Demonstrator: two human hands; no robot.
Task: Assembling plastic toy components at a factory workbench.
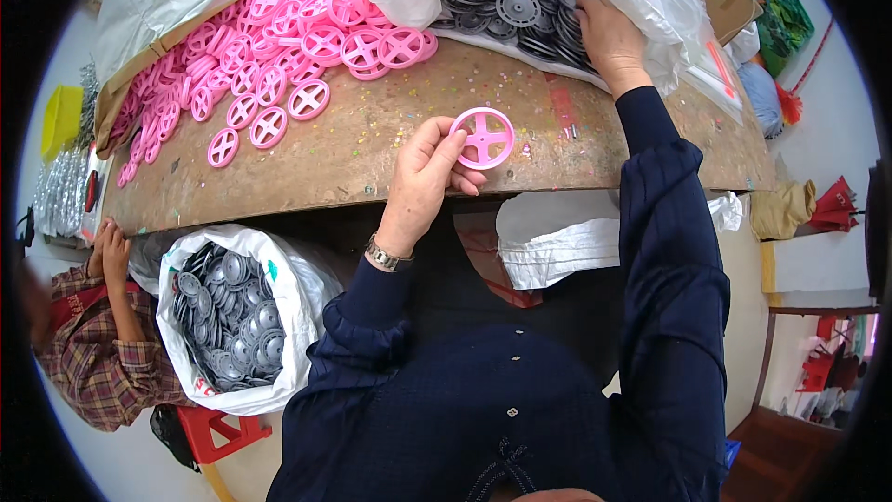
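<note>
A pink four-spoked plastic wheel [482, 138] is held above the table's front edge by my left hand [423, 177], thumb and fingers closed on the wheel's left rim. At the far right, my right hand [610, 37] reaches into a white bag lying on the table, touching the pile of dark grey round discs [518, 8]. Its fingertips are mostly hidden among the discs, so whether it grips one is unclear. Many loose pink wheels [323, 43] lie heaped across the left and back of the table.
The brown tabletop [372, 107] is specked with coloured bits. Below its edge, at left, stands a white sack [307, 293] full of grey discs. Beside it a person in a plaid shirt [102, 344] is near a red stool [223, 437]. White sheeting [557, 251] hangs under the table.
</note>
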